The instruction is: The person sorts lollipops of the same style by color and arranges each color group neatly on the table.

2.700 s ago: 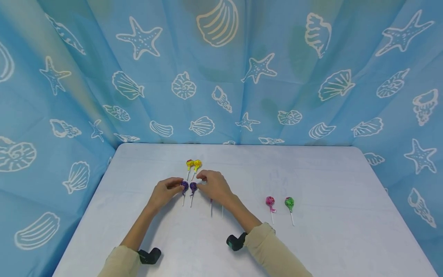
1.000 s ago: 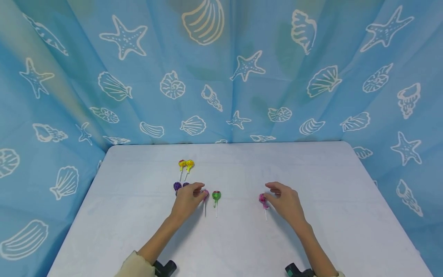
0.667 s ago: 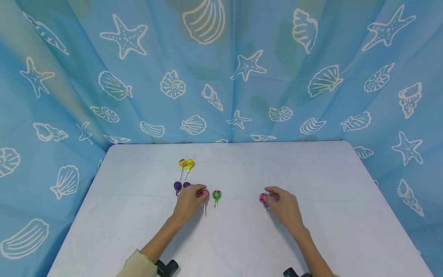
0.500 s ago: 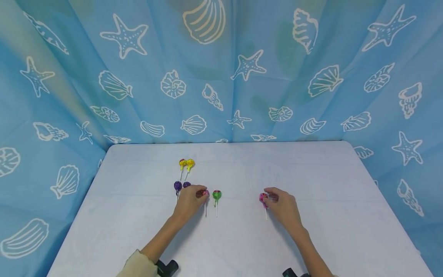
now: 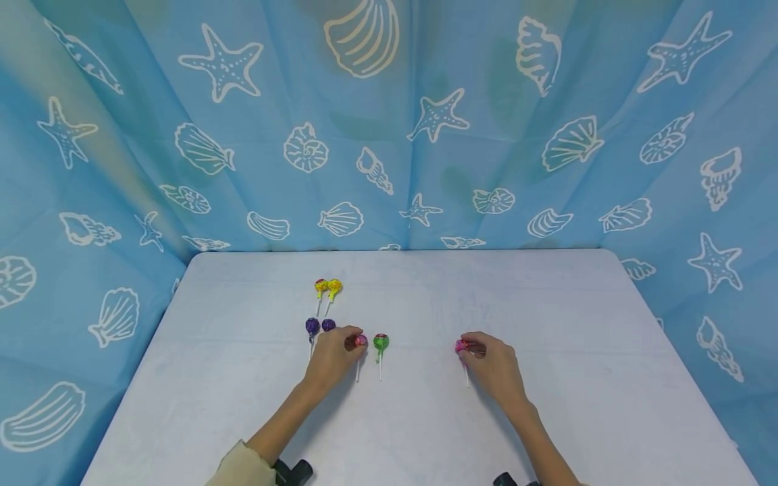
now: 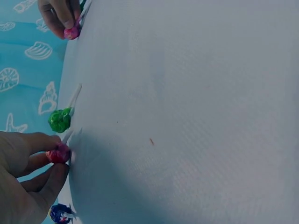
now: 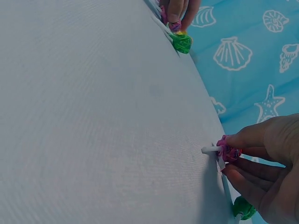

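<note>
My left hand (image 5: 333,356) pinches the round head of a pink lollipop (image 5: 361,340) between thumb and fingers; its white stick points toward me. Just right of it lies a green lollipop (image 5: 381,342). Farther right, my right hand (image 5: 495,368) pinches the head of a second pink lollipop (image 5: 460,345), also seen in the right wrist view with its stick (image 7: 211,150) pointing away from the fingers. A second green lollipop (image 7: 243,207) shows beyond the right hand in that view; in the head view the hand hides it.
Two yellow lollipops (image 5: 334,287) lie side by side at the back left of the white table (image 5: 565,310). Two purple lollipops (image 5: 312,327) lie in front of them, one partly behind the left hand. A blue curtain (image 5: 389,135) with shell prints hangs behind the table.
Both hands have left the purple lollipops, the left moving to one pink lollipop and the right across to the other. In the last second their fingers have closed on them; the left one's stick shifts slightly.
</note>
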`<action>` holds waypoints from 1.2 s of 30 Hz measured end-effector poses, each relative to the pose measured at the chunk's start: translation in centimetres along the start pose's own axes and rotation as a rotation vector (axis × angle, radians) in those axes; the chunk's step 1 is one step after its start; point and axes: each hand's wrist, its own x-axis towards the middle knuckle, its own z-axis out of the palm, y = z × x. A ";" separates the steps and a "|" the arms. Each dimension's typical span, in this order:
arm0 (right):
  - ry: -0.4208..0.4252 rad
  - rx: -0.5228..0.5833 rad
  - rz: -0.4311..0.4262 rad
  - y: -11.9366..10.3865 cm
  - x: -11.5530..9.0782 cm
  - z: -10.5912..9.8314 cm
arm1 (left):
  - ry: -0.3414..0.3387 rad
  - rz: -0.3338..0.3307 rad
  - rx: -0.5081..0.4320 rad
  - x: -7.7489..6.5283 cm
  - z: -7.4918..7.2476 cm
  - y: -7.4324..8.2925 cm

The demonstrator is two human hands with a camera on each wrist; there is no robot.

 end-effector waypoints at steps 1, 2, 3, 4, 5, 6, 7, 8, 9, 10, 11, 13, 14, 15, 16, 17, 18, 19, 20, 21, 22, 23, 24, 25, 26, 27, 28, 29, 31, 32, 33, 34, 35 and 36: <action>0.002 0.004 0.003 0.0 0.0 0.1 | 0.005 0.001 -0.005 -0.1 0.0 0.0; 0.004 0.008 0.006 -0.1 0.0 0.1 | 0.010 0.002 -0.013 -0.2 0.0 -0.1; 0.006 0.011 0.010 -0.1 0.0 0.1 | 0.015 0.004 -0.026 -0.3 -0.1 -0.1; 0.009 0.013 0.013 -0.1 0.1 0.2 | 0.020 0.006 -0.037 -0.4 -0.2 -0.1; 0.010 0.013 0.016 -0.1 0.1 0.2 | 0.027 0.010 -0.045 -0.6 -0.3 -0.2; 0.011 0.011 0.021 -0.2 0.1 0.3 | 0.033 0.011 -0.058 -0.8 -0.5 -0.3; 0.011 0.012 0.023 -0.2 0.1 0.3 | 0.041 0.019 -0.066 -1.0 -0.6 -0.3; 0.011 0.012 0.024 -0.2 0.1 0.3 | 0.045 0.021 -0.071 -1.2 -0.8 -0.4; 0.011 0.011 0.024 -0.2 0.1 0.3 | 0.049 0.020 -0.077 -1.5 -1.1 -0.5; 0.010 0.010 0.023 -0.2 0.1 0.3 | 0.053 0.018 -0.079 -1.8 -1.3 -0.6; 0.008 0.010 0.022 -0.2 0.0 0.3 | 0.056 0.011 -0.084 -2.0 -1.6 -0.7; 0.007 0.011 0.019 -0.1 0.1 0.3 | 0.057 -0.008 -0.091 -2.5 -2.2 -1.0; 0.006 0.010 0.020 -0.1 0.1 0.3 | 0.056 -0.026 -0.097 -2.8 -2.5 -1.1; 0.006 0.009 0.021 -0.1 0.1 0.3 | 0.057 -0.040 -0.100 -3.0 -2.8 -1.2; 0.006 0.006 0.023 0.0 0.1 0.3 | 0.057 -0.052 -0.107 -3.3 -3.2 -1.4; 0.005 0.005 0.025 0.0 0.2 0.3 | 0.057 -0.067 -0.113 -3.6 -3.5 -1.5; 0.004 0.004 0.027 0.0 0.2 0.3 | 0.056 -0.085 -0.116 -3.9 -3.9 -1.6; 0.003 0.006 0.028 0.0 0.2 0.3 | 0.055 -0.101 -0.122 -4.1 -4.2 -1.8; 0.001 0.007 0.029 0.1 0.3 0.3 | 0.055 -0.116 -0.121 -4.4 -4.5 -1.9; -0.001 0.011 0.031 0.1 0.3 0.3 | 0.055 -0.129 -0.122 -4.6 -4.8 -2.1; -0.002 0.014 0.031 0.1 0.3 0.3 | 0.053 -0.141 -0.124 -4.8 -5.1 -2.2; -0.003 0.018 0.032 0.0 0.3 0.3 | 0.052 -0.150 -0.121 -5.0 -5.4 -2.3; -0.002 0.021 0.032 0.0 0.3 0.3 | 0.052 -0.156 -0.117 -5.2 -5.6 -2.5; -0.002 0.024 0.031 0.0 0.3 0.2 | 0.052 -0.158 -0.114 -5.4 -5.9 -2.7; -0.001 0.027 0.032 0.0 0.3 0.2 | 0.054 -0.164 -0.112 -5.5 -6.1 -2.9; 0.000 0.030 0.031 0.0 0.3 0.2 | 0.056 -0.166 -0.109 -5.6 -6.4 -3.1; 0.000 0.030 0.030 0.0 0.4 0.2 | 0.056 -0.168 -0.104 -5.7 -6.6 -3.2; 0.001 0.031 0.029 0.0 0.3 0.1 | 0.056 -0.170 -0.100 -5.8 -6.7 -3.4; -0.002 0.036 0.028 -0.1 0.3 0.1 | 0.055 -0.179 -0.092 -6.0 -7.0 -3.7; -0.004 0.037 0.031 -0.1 0.2 0.1 | 0.053 -0.181 -0.088 -6.1 -7.1 -3.8; -0.006 0.039 0.031 -0.2 0.2 0.2 | 0.050 -0.183 -0.081 -6.2 -7.1 -4.0; -0.010 0.045 0.029 -0.2 0.1 0.2 | 0.047 -0.186 -0.079 -6.3 -7.1 -4.1; -0.012 0.051 0.029 -0.3 0.1 0.3 | 0.045 -0.188 -0.076 -6.3 -7.1 -4.3; -0.016 0.059 0.028 -0.3 0.1 0.3 | 0.042 -0.191 -0.074 -6.4 -7.0 -4.4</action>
